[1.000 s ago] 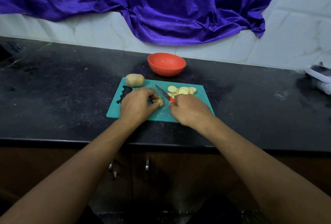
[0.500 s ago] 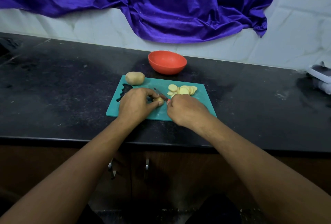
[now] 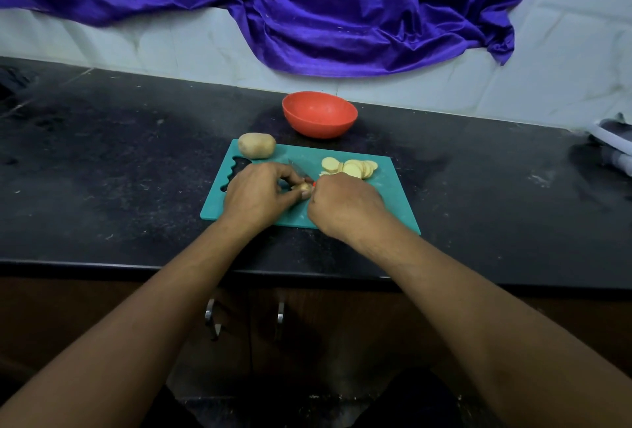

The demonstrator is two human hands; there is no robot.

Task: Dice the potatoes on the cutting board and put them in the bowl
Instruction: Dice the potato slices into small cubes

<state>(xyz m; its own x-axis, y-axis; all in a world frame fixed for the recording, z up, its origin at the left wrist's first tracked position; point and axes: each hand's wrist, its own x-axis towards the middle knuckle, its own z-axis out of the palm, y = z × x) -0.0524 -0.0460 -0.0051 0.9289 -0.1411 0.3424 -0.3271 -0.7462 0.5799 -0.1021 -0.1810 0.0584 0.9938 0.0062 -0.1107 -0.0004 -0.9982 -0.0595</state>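
Teal cutting board on black surface.
- Board's far-left corner: whole potato.
- Board centre-left: left hand, fingers curled, pinching potato end.
- Board centre: knife, blade at that piece.
- Beyond board: red bowl.
- Board centre-right: right hand, fingers wrapped round knife handle.
- Board far-right: potato slices, overlapping.

The black, dusty worktop carries a teal cutting board near its front edge, a red bowl just behind it, and, far right, a white object, possibly plastic, cut off by the frame.
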